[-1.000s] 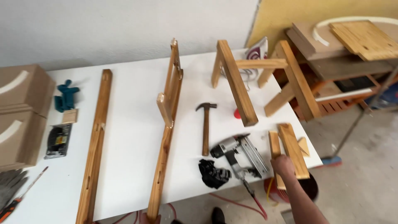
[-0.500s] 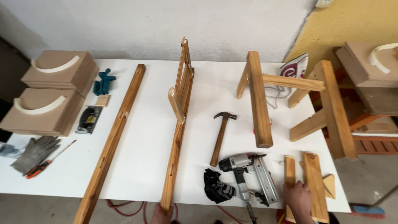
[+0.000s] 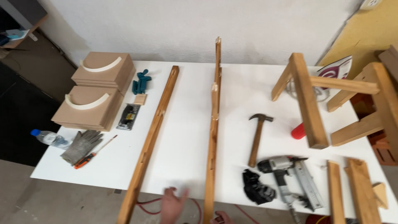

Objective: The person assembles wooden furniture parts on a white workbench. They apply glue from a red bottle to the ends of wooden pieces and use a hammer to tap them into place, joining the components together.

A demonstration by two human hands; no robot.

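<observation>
My left hand (image 3: 172,203) hovers blurred at the table's front edge with fingers spread, between two long wooden rails. The left rail (image 3: 151,139) lies flat and runs diagonally. The middle rail (image 3: 213,124) stands on its edge and runs nearly straight away from me. Only the knuckles of my right hand (image 3: 222,217) show at the bottom edge, just right of the middle rail's near end; whether it grips anything is hidden. A hammer (image 3: 258,139), a grey nail gun (image 3: 292,178) and a black glove (image 3: 257,188) lie to the right of the middle rail.
On the white table (image 3: 186,103): a wooden stool frame (image 3: 309,101), a red object (image 3: 297,132), short slats (image 3: 360,193), stacked brown boards (image 3: 97,89), a blue tool (image 3: 141,82), a sanding block (image 3: 129,116), grey gloves (image 3: 81,145), an orange-handled tool (image 3: 93,153), a water bottle (image 3: 49,138).
The view has swung left. My right hand has left the short slats at the right, and both hands now sit at the front edge by the long rails.
</observation>
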